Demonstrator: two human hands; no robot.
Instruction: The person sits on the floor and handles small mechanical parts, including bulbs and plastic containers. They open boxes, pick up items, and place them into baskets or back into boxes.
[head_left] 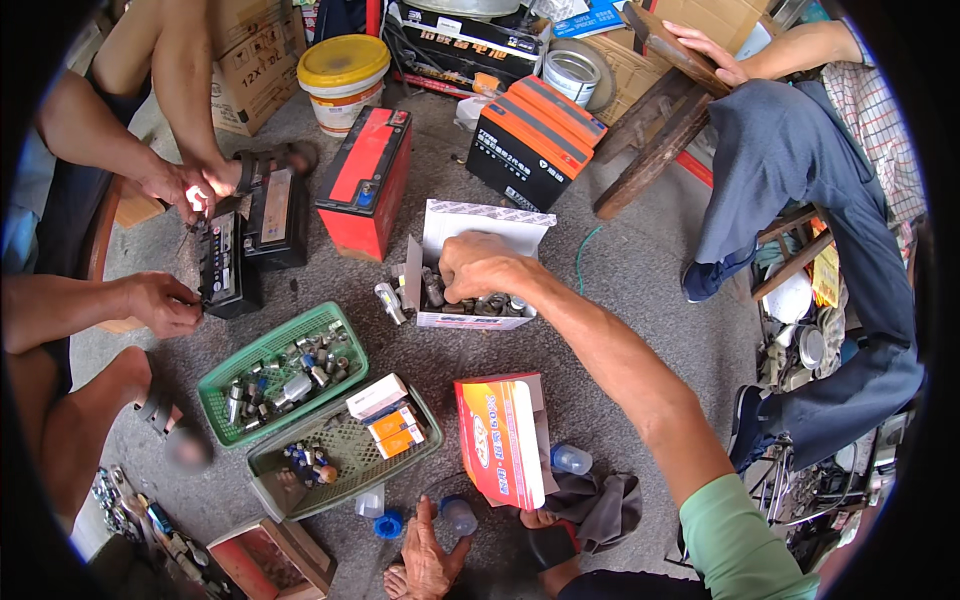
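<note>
A plain light-green short sleeve (745,545) covers the right shoulder; the hands (478,265) are bare; one foot (537,518) wears a black, red-edged sandal (553,547).

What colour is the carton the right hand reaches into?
Mostly white: the carton around the right hand, best seen in the head view.

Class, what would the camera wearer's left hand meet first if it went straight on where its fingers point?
The left hand would probably meet the near rim of the lower green mesh basket, though depth is unclear.
</note>
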